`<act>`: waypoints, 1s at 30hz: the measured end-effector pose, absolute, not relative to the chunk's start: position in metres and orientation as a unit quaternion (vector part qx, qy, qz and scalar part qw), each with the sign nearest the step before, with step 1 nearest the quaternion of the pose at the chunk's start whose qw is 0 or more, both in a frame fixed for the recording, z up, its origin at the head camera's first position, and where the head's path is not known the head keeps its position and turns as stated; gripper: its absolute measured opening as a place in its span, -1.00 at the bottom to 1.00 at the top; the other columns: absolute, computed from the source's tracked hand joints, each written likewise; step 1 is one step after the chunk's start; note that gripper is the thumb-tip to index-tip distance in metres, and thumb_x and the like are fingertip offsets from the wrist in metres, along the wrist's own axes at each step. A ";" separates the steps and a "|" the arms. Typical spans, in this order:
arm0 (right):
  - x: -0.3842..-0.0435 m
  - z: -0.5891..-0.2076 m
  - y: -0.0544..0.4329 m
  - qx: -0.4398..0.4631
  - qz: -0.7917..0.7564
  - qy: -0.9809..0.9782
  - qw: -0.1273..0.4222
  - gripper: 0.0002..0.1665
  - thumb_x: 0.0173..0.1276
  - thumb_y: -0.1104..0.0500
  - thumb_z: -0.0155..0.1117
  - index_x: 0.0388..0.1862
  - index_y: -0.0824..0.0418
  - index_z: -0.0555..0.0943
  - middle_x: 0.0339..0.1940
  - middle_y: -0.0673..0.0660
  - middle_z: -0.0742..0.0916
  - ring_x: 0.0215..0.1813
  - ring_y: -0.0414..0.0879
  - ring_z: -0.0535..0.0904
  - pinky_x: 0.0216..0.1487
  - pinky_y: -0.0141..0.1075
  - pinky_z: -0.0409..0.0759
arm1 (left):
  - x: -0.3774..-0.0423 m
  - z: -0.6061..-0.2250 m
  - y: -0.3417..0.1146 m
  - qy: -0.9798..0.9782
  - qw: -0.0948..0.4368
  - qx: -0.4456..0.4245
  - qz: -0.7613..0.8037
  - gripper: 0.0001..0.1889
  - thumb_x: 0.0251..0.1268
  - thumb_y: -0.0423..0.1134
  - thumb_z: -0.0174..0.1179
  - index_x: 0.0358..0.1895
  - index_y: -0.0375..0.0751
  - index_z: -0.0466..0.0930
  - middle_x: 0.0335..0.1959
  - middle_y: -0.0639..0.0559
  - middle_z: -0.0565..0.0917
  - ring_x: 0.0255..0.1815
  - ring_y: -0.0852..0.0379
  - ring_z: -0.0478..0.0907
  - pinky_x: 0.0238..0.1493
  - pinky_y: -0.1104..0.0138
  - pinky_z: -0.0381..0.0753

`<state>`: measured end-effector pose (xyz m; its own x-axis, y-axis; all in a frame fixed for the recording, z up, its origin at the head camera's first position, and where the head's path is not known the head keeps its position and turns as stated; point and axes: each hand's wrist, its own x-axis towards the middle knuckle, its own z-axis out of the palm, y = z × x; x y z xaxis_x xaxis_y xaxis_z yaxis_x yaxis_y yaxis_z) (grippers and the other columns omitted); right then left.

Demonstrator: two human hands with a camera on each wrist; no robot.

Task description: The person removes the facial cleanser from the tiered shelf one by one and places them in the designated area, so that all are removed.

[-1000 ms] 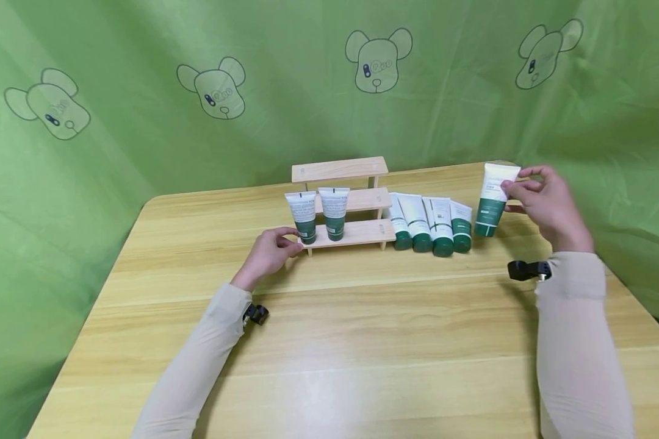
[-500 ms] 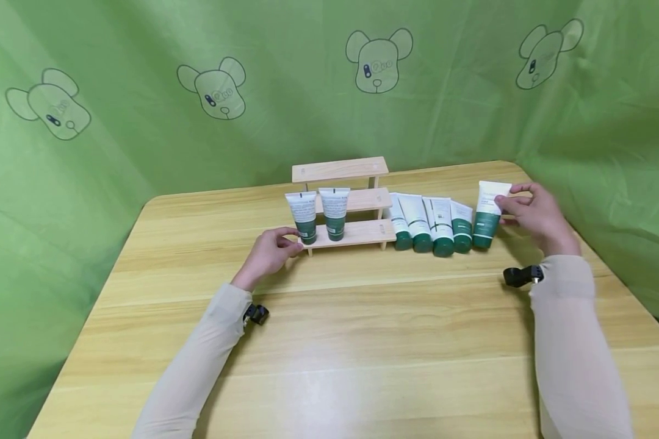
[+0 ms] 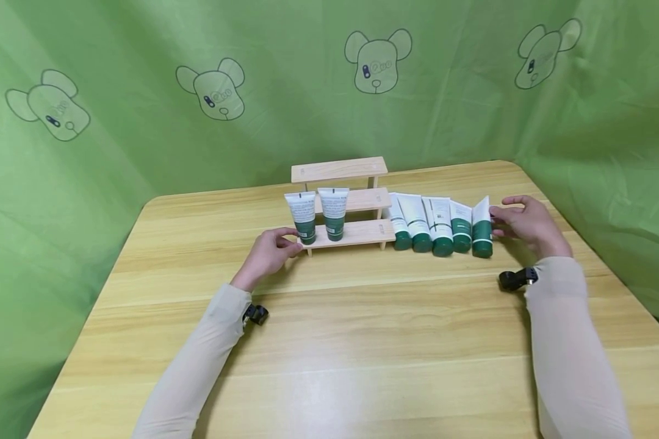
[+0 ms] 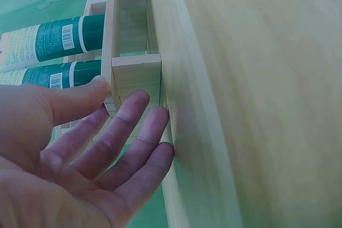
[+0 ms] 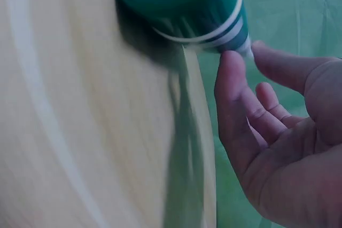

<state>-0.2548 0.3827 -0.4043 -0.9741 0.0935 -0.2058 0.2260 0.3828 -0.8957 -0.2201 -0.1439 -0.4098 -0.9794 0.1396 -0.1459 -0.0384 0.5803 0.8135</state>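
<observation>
My left hand (image 3: pixel 269 251) holds the left end of the lowest step of a three-tier wooden display stand (image 3: pixel 362 233), thumb (image 4: pixel 85 100) on the board's edge. Two white-and-green squeeze tubes stand on that step, the left tube (image 3: pixel 304 218) near my fingers and the right tube (image 3: pixel 334 213) beside it. At the right, my right hand (image 3: pixel 529 225) pinches a similar squeeze tube (image 3: pixel 481 230) by its side, between thumb and finger. That tube is turned partly edge-on, its green cap toward me. In the right wrist view its green end (image 5: pixel 176 4) is close over the table.
Several more white-and-green tubes lie side by side right of the stand, such as one tube (image 3: pixel 440 225) and its neighbour (image 3: pixel 461 227). The stand's middle step (image 3: pixel 362 199) and top step (image 3: pixel 340 169) rise behind. A green curtain (image 3: pixel 285 134) hangs behind the wooden table (image 3: pixel 329 341).
My right hand has lowered the tube and brought it left, down to the end of the row, where it has turned edge-on. My left hand has stayed at the stand.
</observation>
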 end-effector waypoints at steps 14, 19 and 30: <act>-0.257 -0.407 0.388 0.093 -0.522 0.837 0.134 -0.25 0.63 -0.08 0.05 0.51 0.40 0.16 -0.23 -0.10 0.67 -0.21 -0.32 0.66 -0.07 -0.29 0.74 | -0.220 -0.410 -0.144 0.883 0.100 0.026 0.457 -0.54 0.42 -0.16 0.31 0.33 -0.12 0.57 0.00 -0.17 0.76 -0.06 -0.07 0.71 -0.15 0.23 0.66; -0.255 -0.405 0.388 0.101 -0.540 0.823 0.143 -0.30 0.66 0.06 0.01 0.54 0.44 0.11 -0.26 -0.07 0.68 -0.22 -0.29 0.67 -0.04 -0.28 0.74 | -0.221 -0.410 -0.145 0.883 0.101 0.027 0.458 -0.53 0.43 -0.16 0.31 0.35 -0.13 0.55 0.01 -0.19 0.76 -0.03 -0.09 0.71 -0.11 0.21 0.67; -0.256 -0.411 0.387 0.094 -0.509 0.845 0.135 -0.26 0.66 0.08 0.00 0.56 0.52 0.08 -0.15 0.00 0.63 -0.21 -0.31 0.65 -0.01 -0.29 0.73 | -0.221 -0.412 -0.144 0.882 0.099 0.032 0.459 -0.54 0.42 -0.16 0.32 0.34 -0.14 0.56 0.00 -0.18 0.76 -0.05 -0.07 0.71 -0.13 0.22 0.66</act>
<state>-0.2560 0.3870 -0.4105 -0.9455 0.0214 -0.3248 0.2972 0.4639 -0.8346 -0.2207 -0.1444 -0.4118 -0.9784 0.1469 -0.1455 -0.0350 0.5761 0.8166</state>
